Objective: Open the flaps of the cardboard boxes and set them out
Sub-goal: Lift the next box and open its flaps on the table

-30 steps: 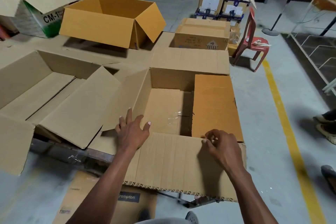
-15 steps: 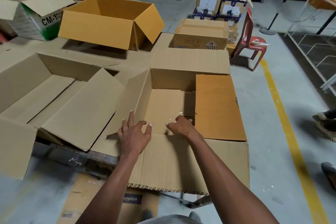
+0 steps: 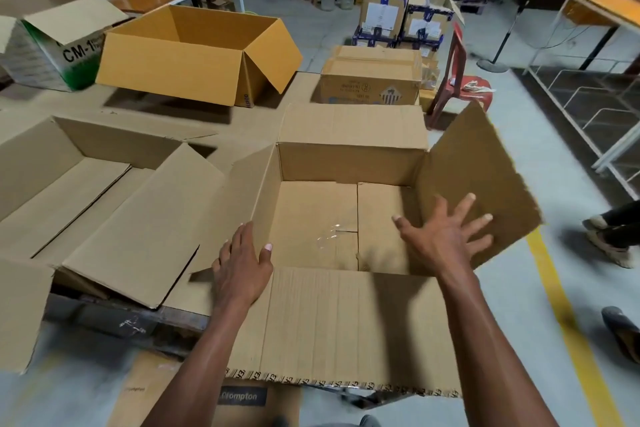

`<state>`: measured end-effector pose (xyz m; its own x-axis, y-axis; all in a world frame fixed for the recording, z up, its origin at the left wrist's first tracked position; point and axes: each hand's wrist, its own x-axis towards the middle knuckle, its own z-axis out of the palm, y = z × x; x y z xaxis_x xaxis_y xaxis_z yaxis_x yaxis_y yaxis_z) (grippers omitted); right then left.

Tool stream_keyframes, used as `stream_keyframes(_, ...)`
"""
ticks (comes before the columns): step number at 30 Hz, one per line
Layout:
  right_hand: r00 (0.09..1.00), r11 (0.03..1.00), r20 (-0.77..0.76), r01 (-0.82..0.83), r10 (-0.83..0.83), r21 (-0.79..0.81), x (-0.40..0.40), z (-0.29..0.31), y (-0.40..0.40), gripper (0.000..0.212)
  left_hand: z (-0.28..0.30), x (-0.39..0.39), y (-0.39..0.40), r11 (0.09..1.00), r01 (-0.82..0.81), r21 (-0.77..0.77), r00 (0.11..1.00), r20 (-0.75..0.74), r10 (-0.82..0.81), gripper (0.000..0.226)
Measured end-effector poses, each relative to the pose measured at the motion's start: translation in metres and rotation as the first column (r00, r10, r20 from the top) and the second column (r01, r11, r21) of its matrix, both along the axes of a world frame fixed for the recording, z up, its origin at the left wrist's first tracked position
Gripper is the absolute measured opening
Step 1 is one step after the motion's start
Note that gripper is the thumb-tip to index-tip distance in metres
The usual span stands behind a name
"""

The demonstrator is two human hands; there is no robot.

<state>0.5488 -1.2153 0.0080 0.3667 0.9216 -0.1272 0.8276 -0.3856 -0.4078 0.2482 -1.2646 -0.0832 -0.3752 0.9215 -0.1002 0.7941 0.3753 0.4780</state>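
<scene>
Both hands flat, gripping nothing: left hand (image 3: pixel 242 270) presses near flap (image 3: pixel 346 329); right hand (image 3: pixel 446 236) pushes side flap (image 3: pixel 485 163); risk: flap springs back, or box (image 3: pixel 349 163) slides off table (image 3: pixel 166 114).

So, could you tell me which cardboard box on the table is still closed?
The small box at the far end, beside the red chair; its top flaps lie shut, while the others stand open.

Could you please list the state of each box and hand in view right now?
Near box: open, inside bare.
Right flap: swung up and outward, blurred.
Right hand: fingers spread, against the right flap.
Left hand: flat on the box's near left corner.
Left box: open, flaps spread.
Orange box: open.
CM-1 box: flaps raised.
Far printed box: closed.
</scene>
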Motion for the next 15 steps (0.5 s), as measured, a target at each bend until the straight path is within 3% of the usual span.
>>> stream_keyframes(5,0.986,0.989,-0.089,0.14,-0.144,-0.046,0.049,-0.032,-0.004,0.094,0.005,-0.002,0.001,0.999,-0.027,-0.016,0.999,0.03,0.028,0.063)
stream_keyframes(10,0.962,0.993,-0.254,0.075,-0.095,-0.089,0.061,-0.051,-0.018,0.091,0.011,0.003,0.001,0.999,-0.038,-0.014,0.999,0.033,0.039,0.065)
stream_keyframes(15,0.966,0.995,-0.25,0.041,-0.063,-0.09,0.065,-0.045,-0.022,0.085,0.014,0.005,0.0,0.999,-0.044,0.03,0.995,0.091,0.041,0.067)
